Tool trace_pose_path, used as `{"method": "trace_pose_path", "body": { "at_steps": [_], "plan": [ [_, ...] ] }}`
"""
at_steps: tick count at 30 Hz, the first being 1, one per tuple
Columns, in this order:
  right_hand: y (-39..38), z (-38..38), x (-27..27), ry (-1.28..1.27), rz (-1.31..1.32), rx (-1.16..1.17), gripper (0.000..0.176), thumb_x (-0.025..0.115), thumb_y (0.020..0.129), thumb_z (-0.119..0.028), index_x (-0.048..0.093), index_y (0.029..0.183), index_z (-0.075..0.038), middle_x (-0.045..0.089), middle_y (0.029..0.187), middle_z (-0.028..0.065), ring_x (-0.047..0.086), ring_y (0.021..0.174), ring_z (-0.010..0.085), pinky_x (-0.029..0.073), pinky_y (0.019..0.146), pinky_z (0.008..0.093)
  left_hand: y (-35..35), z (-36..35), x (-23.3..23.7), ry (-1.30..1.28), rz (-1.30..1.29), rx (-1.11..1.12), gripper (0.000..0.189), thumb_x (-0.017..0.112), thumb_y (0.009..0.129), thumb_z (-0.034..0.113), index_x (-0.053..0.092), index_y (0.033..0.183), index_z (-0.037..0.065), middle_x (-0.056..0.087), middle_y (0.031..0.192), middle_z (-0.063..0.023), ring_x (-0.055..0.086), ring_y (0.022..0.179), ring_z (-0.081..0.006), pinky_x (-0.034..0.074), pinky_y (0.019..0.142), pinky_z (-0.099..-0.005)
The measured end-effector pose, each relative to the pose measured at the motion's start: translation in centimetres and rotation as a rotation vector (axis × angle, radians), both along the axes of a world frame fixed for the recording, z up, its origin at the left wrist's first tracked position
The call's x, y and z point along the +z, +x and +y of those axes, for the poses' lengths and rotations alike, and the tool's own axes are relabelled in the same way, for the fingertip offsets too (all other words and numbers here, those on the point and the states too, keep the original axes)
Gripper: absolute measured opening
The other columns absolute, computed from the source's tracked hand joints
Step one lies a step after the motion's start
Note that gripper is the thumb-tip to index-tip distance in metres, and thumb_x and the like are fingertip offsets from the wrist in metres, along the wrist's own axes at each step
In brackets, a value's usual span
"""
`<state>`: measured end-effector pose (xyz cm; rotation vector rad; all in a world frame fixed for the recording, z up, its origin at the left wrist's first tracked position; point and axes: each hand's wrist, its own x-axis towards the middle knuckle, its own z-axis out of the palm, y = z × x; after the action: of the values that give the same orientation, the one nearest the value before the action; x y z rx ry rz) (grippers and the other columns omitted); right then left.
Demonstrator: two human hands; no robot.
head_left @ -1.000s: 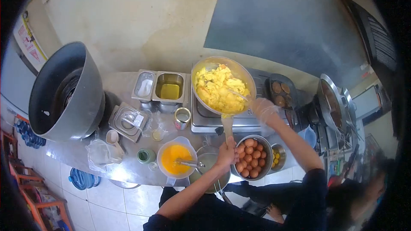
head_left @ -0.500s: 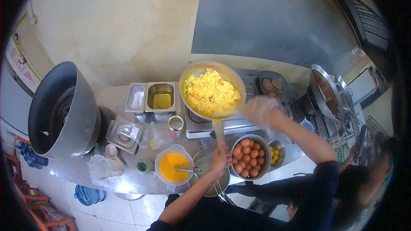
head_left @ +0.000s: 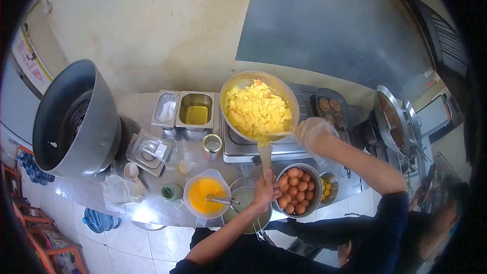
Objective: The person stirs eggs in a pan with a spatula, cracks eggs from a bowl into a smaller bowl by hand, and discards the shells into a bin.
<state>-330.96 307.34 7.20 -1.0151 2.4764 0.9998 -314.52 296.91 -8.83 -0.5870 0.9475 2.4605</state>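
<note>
Scrambled eggs [head_left: 257, 107] lie heaped in a large pan [head_left: 227, 85] on the stove [head_left: 234, 153]. My left hand [head_left: 266, 191] is closed round the pan's handle [head_left: 265, 157]. My right hand [head_left: 313, 134], in a clear plastic glove, is at the pan's lower right rim, closed on a utensil [head_left: 276, 134] whose end reaches into the pan along the near edge of the eggs. Below the pan's handle, to the right of my left hand, stands a bowl of brown eggs [head_left: 296, 190].
Left of my left hand are a bowl of beaten egg [head_left: 207, 196] with a whisk [head_left: 221, 200], a green jar [head_left: 171, 193] and an open can [head_left: 212, 146]. Oil tray [head_left: 197, 115] at the back; big grey pot [head_left: 76, 122] far left. Another person [head_left: 441, 223] is at right.
The whole view has shifted slightly. My right hand and the utensil, blurred before, now show more clearly at the pan's lower right edge. My left hand still grips the handle.
</note>
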Motion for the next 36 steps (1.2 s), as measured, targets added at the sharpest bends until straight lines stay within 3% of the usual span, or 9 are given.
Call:
{"method": "trace_pose_path", "body": {
  "at_steps": [4,12,20,22,25,27,29,34,36],
  "plan": [
    [-5.4,2.2,-4.4,-0.329,0.278,-0.122,0.014,0.061,0.083,-0.018,0.074,0.085,-0.012,0.073,0.081,0.0115,0.072,0.075,0.0262,0.056,0.058,0.0407,0.0,0.3,0.0,-0.061,-0.026,0.03,0.045,0.042,0.099,0.056,0.045,0.099,0.011,0.04,0.067,0.0038,0.035,0.051,-0.0059,0.031,0.045,-0.0219],
    [-1.2,-1.2,0.5,0.108,0.2,-0.129,0.013,0.061,0.084,-0.02,0.073,0.084,-0.013,0.073,0.085,0.0109,0.072,0.078,0.0262,0.055,0.058,0.0407,-0.1,-0.5,0.3,0.003,-0.046,0.02,0.041,0.043,0.1,0.053,0.044,0.1,0.011,0.039,0.066,0.0042,0.034,0.05,-0.0055,0.032,0.045,-0.022],
    [-12.1,-0.3,-5.3,-0.303,0.33,0.119,0.027,0.056,0.088,-0.018,0.06,0.112,-0.006,0.068,0.085,0.0087,0.069,0.076,0.0258,0.052,0.063,0.0378,-0.2,-0.9,-0.1,0.047,-0.004,-0.024,0.04,0.042,0.1,0.052,0.042,0.096,0.013,0.039,0.066,0.0038,0.035,0.05,-0.0056,0.032,0.045,-0.0231],
    [-15.9,3.2,-9.4,-0.736,0.119,0.439,0.028,0.052,0.09,-0.012,0.057,0.116,-0.007,0.066,0.095,0.0103,0.066,0.086,0.0242,0.051,0.072,0.0372,-0.1,-0.6,-0.7,0.065,0.0,-0.024,0.039,0.041,0.1,0.052,0.042,0.095,0.013,0.039,0.065,0.0043,0.035,0.05,-0.0054,0.032,0.045,-0.0228],
    [-10.8,4.1,-9.6,-0.253,0.254,0.411,0.03,0.045,0.095,-0.014,0.055,0.122,-0.006,0.061,0.107,0.0059,0.06,0.097,0.0197,0.05,0.082,0.034,-0.3,-0.3,-0.5,0.065,0.03,0.002,0.038,0.041,0.101,0.051,0.042,0.094,0.014,0.038,0.065,0.0043,0.036,0.05,-0.0056,0.032,0.044,-0.0229],
    [-6.1,2.9,-5.8,-0.217,0.392,0.551,0.039,0.055,0.084,-0.005,0.057,0.123,-0.009,0.064,0.099,0.0089,0.064,0.084,0.0258,0.05,0.076,0.04,-0.3,-0.1,-0.4,0.095,-0.001,0.039,0.037,0.041,0.102,0.048,0.043,0.091,0.013,0.038,0.064,0.0042,0.035,0.049,-0.006,0.032,0.044,-0.0229],
    [-4.3,2.4,-2.4,-0.269,0.101,0.136,0.048,0.055,0.087,-0.008,0.053,0.134,-0.015,0.064,0.1,0.012,0.062,0.079,0.0321,0.049,0.073,0.0439,-0.2,0.4,-0.5,0.086,0.007,0.085,0.036,0.042,0.102,0.047,0.043,0.09,0.013,0.04,0.064,0.0039,0.037,0.049,-0.0065,0.032,0.043,-0.024],
    [1.0,2.9,3.6,-0.141,0.107,0.05,0.048,0.057,0.094,-0.018,0.048,0.141,-0.025,0.066,0.096,0.0164,0.063,0.08,0.0374,0.049,0.064,0.0449,-0.2,2.1,-1.3,0.133,-0.042,0.151,0.04,0.043,0.102,0.045,0.05,0.087,0.008,0.05,0.066,-0.0022,0.049,0.052,-0.0145,0.041,0.047,-0.0318],
    [1.5,2.7,3.4,0.014,0.087,0.04,0.047,0.057,0.095,-0.02,0.048,0.14,-0.024,0.067,0.095,0.0165,0.064,0.079,0.0379,0.049,0.063,0.0449,-1.2,5.1,-3.3,-0.396,0.094,0.296,0.045,0.042,0.101,0.045,0.056,0.092,0.004,0.06,0.073,-0.0132,0.06,0.064,-0.028,0.048,0.061,-0.0407]
  ]
}}
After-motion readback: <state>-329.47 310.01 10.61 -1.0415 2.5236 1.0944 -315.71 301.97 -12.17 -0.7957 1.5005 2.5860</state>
